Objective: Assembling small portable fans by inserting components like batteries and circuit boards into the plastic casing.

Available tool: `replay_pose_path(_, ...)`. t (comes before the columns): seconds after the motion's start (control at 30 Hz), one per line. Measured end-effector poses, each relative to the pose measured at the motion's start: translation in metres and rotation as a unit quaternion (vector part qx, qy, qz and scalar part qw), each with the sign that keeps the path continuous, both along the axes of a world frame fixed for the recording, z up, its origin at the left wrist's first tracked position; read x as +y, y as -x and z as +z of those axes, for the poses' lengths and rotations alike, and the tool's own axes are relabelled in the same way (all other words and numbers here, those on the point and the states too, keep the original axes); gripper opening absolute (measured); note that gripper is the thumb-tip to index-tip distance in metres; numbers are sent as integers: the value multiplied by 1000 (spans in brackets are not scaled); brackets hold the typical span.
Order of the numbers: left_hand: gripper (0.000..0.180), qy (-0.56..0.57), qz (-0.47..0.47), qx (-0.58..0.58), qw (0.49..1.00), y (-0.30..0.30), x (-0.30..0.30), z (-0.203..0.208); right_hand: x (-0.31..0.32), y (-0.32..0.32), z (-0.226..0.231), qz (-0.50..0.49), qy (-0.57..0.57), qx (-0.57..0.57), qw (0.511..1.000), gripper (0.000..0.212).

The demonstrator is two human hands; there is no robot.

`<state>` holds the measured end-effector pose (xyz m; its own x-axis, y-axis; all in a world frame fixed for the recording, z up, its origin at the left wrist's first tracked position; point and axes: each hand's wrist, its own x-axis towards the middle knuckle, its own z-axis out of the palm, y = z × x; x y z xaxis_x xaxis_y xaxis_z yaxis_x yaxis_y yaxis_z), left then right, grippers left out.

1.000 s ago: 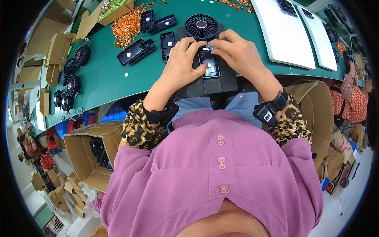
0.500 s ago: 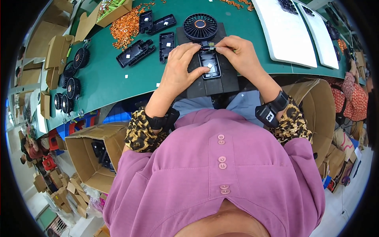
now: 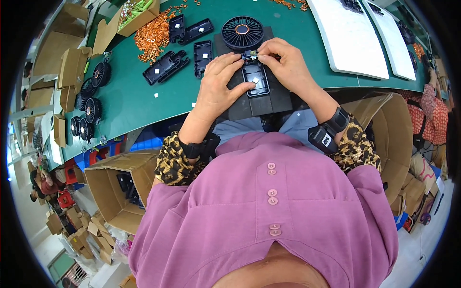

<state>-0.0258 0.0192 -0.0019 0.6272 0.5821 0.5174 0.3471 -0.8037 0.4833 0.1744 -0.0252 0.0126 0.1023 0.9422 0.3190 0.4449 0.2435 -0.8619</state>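
Upper centre of frame: left hand (image 3: pixel 216 89) spread, bracing black fan-handle shell (image 3: pixel 260 89); right hand (image 3: pixel 288 67) pinching small circuit board (image 3: pixel 253 56) by its edge, best held level, unforced.

1. No words or numbers can be read.
2. A white label (image 3: pixel 326 139) bearing a black mark sits on the black wrist device (image 3: pixel 314 136) near the right hand (image 3: pixel 286 65); the mark is too small to make out.
3. Yellowish marks show on the small part (image 3: pixel 253 54) at that hand's fingertips (image 3: pixel 261 58), also too small to read.
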Motion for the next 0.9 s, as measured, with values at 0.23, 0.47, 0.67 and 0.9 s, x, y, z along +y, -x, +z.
replay_pose_path(0.23, 47, -26, 5, -10, 1000, -1, 1, 0, 4, 5, -1, 3, -11, -3, 1000, 7)
replay_pose_path(0.47, 44, -25, 16, -13, 999, -2, -2, 1, 4, 5, -2, -4, 9, -13, 1000, 8)
replay_pose_path(0.67, 43, -3, 13, -38, 999, -2, -2, -1, 3, 5, -3, -2, 7, -25, 1000, 8)
replay_pose_path(0.9, 43, -16, 19, -21, 999, -2, -2, 1, 3, 8, -2, -14, 9, -36, 999, 8)
